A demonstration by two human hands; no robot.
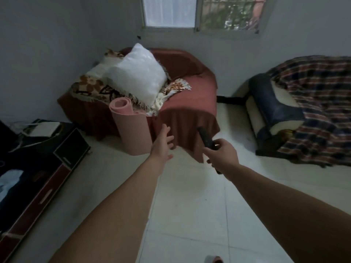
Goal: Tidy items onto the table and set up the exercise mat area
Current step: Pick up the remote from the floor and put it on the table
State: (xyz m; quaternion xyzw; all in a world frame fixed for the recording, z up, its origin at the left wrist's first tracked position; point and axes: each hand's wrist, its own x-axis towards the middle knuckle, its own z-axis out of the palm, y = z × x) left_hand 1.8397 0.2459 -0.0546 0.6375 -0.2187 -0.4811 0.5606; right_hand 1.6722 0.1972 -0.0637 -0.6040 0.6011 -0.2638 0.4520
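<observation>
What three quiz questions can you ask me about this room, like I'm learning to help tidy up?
1. True or false: the pink rolled mat stands upright on the floor.
2. Which hand holds the black remote? A: left. B: right.
3. Fill in: the white pillow lies on a chair covered in ___ cloth.
Key: 1 true. 2 B, the right hand. 3 red.

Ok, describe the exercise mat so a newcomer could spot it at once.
Find the seat draped in reddish-brown cloth under the window. The mat stands upright against its front left corner. It is the only rolled pink tube, below the white pillow.
</observation>
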